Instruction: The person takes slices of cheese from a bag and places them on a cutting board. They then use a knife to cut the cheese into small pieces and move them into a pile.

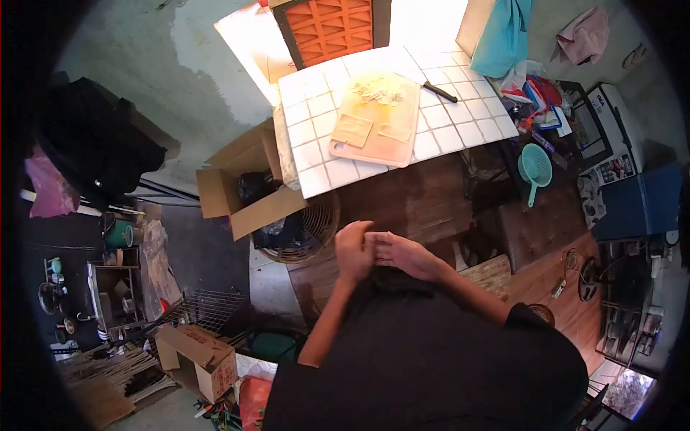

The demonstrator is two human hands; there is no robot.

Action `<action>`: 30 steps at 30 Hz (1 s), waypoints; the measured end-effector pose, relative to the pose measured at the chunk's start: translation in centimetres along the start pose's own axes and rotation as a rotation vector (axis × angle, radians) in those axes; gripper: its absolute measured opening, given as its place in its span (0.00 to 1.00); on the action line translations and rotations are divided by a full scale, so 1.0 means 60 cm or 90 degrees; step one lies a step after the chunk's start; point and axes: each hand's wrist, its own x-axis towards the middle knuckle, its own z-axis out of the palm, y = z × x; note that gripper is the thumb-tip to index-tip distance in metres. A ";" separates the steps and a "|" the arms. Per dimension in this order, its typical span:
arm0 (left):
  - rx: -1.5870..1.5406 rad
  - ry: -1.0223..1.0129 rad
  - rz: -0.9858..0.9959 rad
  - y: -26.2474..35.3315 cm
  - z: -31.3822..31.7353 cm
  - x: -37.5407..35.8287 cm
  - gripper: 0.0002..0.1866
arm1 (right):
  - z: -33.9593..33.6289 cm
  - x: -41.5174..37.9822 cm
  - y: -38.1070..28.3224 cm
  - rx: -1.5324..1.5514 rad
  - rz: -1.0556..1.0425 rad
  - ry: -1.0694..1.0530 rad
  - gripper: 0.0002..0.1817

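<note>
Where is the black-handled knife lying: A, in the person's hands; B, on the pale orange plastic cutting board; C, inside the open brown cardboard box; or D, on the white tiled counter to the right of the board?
D: the black-handled knife lies on the white tiled counter, right of the pale orange plastic cutting board and apart from it.

My left hand (354, 251) covers the fingertips of my right hand (402, 255), so whatever sits between them is hidden; perhaps nothing. The chopped pile (379, 90) is washed out by glare.
</note>
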 end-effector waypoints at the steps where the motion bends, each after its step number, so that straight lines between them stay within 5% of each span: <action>1: -0.053 0.004 -0.128 -0.028 0.004 0.006 0.12 | -0.013 0.000 -0.018 -0.003 0.007 0.006 0.26; 3: -0.016 0.048 -0.140 -0.075 0.007 0.027 0.08 | -0.046 -0.003 -0.057 -0.124 -0.054 -0.003 0.24; 7: -0.026 0.097 -0.194 -0.085 -0.007 0.102 0.08 | -0.097 0.026 -0.134 -0.331 -0.126 0.373 0.19; 13: -0.067 0.108 -0.102 -0.089 0.033 0.250 0.06 | -0.200 0.096 -0.277 -0.391 -0.286 0.512 0.19; 17: 0.048 0.019 -0.028 -0.099 0.076 0.346 0.12 | -0.229 0.156 -0.376 -0.636 -0.330 0.539 0.17; 21: 0.191 -0.090 -0.020 -0.101 0.106 0.416 0.16 | -0.260 0.196 -0.445 -0.724 -0.336 0.544 0.19; 25: 0.300 -0.139 -0.011 -0.112 0.144 0.431 0.17 | -0.242 0.245 -0.432 -0.976 -0.282 0.362 0.06; 30: 0.256 -0.126 -0.058 -0.099 0.139 0.444 0.10 | -0.204 0.261 -0.413 -1.152 -0.157 0.193 0.21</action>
